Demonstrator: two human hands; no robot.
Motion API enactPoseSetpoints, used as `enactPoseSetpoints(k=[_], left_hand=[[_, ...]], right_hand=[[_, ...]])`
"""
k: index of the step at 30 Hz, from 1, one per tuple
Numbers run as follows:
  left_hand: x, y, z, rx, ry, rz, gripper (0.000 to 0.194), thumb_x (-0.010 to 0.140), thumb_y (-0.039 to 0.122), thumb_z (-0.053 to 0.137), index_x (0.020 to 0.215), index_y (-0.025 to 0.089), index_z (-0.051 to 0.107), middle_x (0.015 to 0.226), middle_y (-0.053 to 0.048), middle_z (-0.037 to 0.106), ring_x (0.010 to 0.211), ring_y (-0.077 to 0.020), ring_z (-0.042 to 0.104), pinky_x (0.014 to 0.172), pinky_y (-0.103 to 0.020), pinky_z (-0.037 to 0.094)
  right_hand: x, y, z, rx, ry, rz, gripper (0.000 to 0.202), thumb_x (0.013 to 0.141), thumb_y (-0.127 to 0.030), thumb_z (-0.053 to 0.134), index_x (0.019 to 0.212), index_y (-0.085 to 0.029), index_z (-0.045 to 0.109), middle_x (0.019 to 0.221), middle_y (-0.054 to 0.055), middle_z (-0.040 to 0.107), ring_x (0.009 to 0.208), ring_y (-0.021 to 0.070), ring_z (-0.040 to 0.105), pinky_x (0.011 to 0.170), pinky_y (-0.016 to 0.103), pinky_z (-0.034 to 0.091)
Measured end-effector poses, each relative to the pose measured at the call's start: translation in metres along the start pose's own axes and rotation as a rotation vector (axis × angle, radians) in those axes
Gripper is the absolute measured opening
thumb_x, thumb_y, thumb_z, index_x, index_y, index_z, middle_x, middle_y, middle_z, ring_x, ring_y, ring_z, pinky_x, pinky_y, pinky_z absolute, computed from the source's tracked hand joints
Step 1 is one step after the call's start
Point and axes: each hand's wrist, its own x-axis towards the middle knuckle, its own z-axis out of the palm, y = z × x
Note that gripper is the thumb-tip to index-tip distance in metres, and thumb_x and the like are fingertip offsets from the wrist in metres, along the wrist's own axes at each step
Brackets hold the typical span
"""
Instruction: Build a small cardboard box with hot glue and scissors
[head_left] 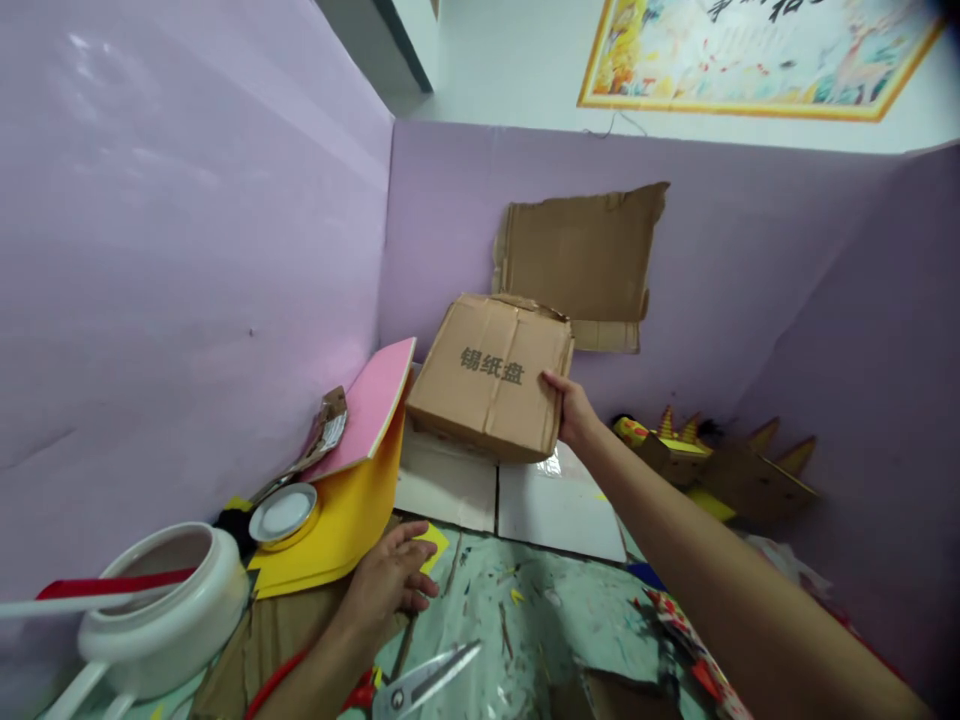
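Note:
My right hand (571,408) grips the right side of a brown cardboard box (487,385) with dark Chinese characters printed on it. The box is tilted and raised above white panels (559,510) at the back of the table. My left hand (391,580) is over the table with its fingers apart and nothing in them. Beside it lie sheets of yellow foam (337,540) with a pink sheet (367,415) on top. Below the left hand is a pair of scissors (427,685) with red handles, partly hidden by the forearm.
A white pot (165,640) stands at the lower left, near a round tin (283,515). A flat cardboard piece (581,255) leans against the purple back wall (450,190). Cardboard pieces with spikes (757,470) are at the right. Scraps litter the green table cover (555,620).

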Motion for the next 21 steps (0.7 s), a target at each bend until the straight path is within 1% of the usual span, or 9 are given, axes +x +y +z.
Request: enactPoseSetpoints(k=[4,6,8,11,15,21], left_hand=[[-0.001,0.004,-0.005,-0.057,0.077,-0.014,0.026,0.08,0.009,0.054,0.105,0.012,0.049,0.083,-0.006,0.065,0.045,-0.009,0.059,0.041,-0.02,0.044],[-0.001,0.009,-0.01,-0.087,0.12,0.02,0.024,0.08,0.007,0.055,0.103,0.013,0.05,0.08,-0.006,0.066,0.045,-0.0084,0.059,0.041,-0.018,0.044],[-0.002,0.016,-0.015,-0.117,0.147,0.083,0.019,0.08,0.005,0.054,0.097,0.012,0.052,0.077,-0.005,0.067,0.045,-0.0073,0.058,0.041,-0.017,0.044],[-0.004,0.028,-0.022,-0.166,0.184,0.166,0.014,0.08,0.003,0.05,0.09,0.011,0.054,0.072,-0.004,0.067,0.044,-0.0069,0.057,0.041,-0.016,0.045],[-0.007,0.038,-0.025,-0.195,0.23,0.221,0.013,0.078,0.001,0.05,0.086,0.01,0.056,0.069,-0.003,0.066,0.042,-0.0066,0.057,0.039,-0.015,0.044],[-0.012,0.04,-0.027,-0.145,0.241,0.263,0.011,0.077,0.005,0.051,0.085,0.009,0.058,0.072,-0.005,0.068,0.044,-0.0079,0.058,0.04,-0.016,0.045]], right_hand=[[0.014,0.007,0.002,-0.081,0.039,0.025,0.027,0.083,-0.034,0.049,0.098,-0.018,0.064,0.079,0.004,0.075,0.073,0.0211,0.069,0.075,0.033,0.054],[0.017,0.014,0.001,-0.128,0.069,0.072,0.026,0.087,-0.035,0.048,0.098,-0.017,0.063,0.086,0.004,0.073,0.075,0.0186,0.068,0.075,0.033,0.053],[0.018,0.021,-0.003,-0.175,0.105,0.126,0.028,0.09,-0.037,0.048,0.101,-0.015,0.061,0.094,0.005,0.07,0.079,0.0168,0.066,0.076,0.035,0.052],[0.014,0.028,-0.011,-0.249,0.163,0.184,0.029,0.09,-0.037,0.052,0.107,-0.014,0.058,0.103,0.006,0.063,0.086,0.0166,0.063,0.076,0.037,0.052],[0.004,0.03,-0.016,-0.333,0.199,0.195,0.027,0.09,-0.034,0.053,0.109,-0.015,0.056,0.105,0.006,0.062,0.086,0.0164,0.062,0.074,0.035,0.053],[-0.014,0.03,-0.009,-0.472,0.256,0.16,0.028,0.09,-0.035,0.052,0.11,-0.015,0.056,0.103,0.006,0.062,0.083,0.0159,0.062,0.072,0.034,0.053]])
